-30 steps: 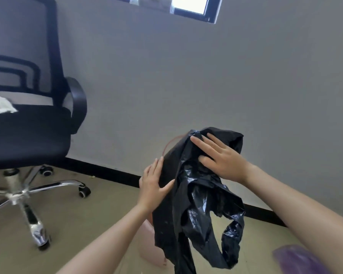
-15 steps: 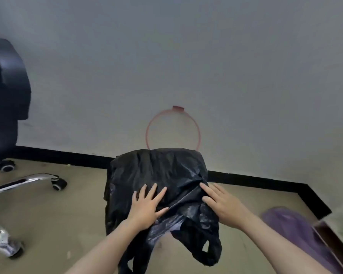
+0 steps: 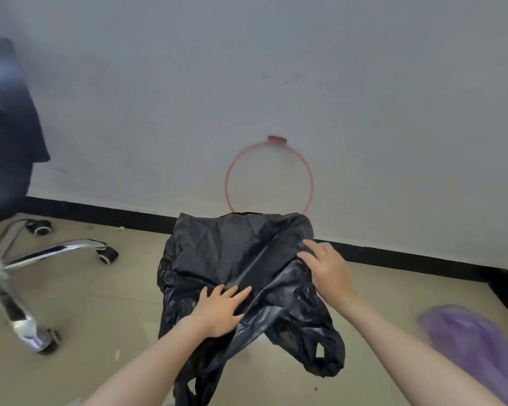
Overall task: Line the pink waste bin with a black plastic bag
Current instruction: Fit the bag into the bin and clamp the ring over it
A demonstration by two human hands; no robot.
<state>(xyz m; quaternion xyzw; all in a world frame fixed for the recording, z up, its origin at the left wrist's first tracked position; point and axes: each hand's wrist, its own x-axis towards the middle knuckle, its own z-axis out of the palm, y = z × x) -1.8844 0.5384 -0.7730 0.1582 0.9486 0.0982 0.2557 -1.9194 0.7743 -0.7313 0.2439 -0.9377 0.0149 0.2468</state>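
A black plastic bag [image 3: 232,247] lies draped over the top of something on the floor by the wall; the pink bin's body is hidden under it. A thin pink ring [image 3: 277,139] stands upright behind the bag, against the wall. My left hand [image 3: 220,309] rests flat on the near side of the bag with fingers spread. My right hand [image 3: 326,268] lies flat on the bag's right side, fingers apart. A bag handle loop [image 3: 320,353] hangs down at the front right.
An office chair with a black seat [image 3: 6,142] and a chrome wheeled base [image 3: 41,253] stands at the left. A blurred purple thing [image 3: 475,341] lies on the floor at the right. A black skirting board [image 3: 100,210] runs along the wall.
The bag has come down from being held up in the air and is now spread over the top. Both hands have gone flat onto it. The view has tilted down and to the right.
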